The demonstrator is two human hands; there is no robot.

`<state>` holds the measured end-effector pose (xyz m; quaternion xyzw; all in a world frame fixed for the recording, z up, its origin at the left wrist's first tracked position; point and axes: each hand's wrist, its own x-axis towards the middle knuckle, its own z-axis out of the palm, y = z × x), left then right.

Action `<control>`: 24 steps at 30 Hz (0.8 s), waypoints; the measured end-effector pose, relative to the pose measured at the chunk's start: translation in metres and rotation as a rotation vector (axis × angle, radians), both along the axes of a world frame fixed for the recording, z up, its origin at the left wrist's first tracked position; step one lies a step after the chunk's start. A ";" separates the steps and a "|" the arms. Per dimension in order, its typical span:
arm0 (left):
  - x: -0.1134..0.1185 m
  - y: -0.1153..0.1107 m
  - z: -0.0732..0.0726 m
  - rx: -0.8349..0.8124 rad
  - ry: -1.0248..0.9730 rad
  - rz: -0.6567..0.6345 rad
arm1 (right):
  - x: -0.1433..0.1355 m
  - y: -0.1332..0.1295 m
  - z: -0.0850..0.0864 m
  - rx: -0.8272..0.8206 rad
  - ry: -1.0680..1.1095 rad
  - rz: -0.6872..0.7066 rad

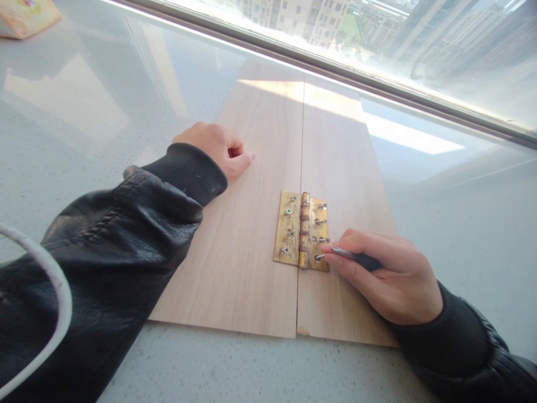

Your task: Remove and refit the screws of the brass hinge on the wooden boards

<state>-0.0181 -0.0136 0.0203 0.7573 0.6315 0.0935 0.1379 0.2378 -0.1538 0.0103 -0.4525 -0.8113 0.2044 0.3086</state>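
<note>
My right hand (390, 274) is closed around a small screwdriver (344, 252) with a metal shaft and a dark handle. Its thumb and fingertip pinch at a screw (319, 258) standing in the lowest hole of a brass hinge's right leaf. This worn hinge (289, 224) lies across the seam between two pale wooden boards. Several screws stick up from the right leaf at a tilt, while several sit in the left leaf. My left hand (216, 148) rests on the left board (239, 268), fingers curled, with nothing visible in them. The right board (344, 162) lies alongside it.
The boards lie on a speckled pale countertop (201, 364). Behind them runs a window frame (335, 61), with buildings outside. A white cable (59, 296) loops in front of my left sleeve. A colourful box (29, 17) stands at the far left.
</note>
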 end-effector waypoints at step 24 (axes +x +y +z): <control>-0.001 -0.003 0.003 0.009 0.016 -0.029 | 0.004 0.000 0.006 -0.048 -0.011 0.041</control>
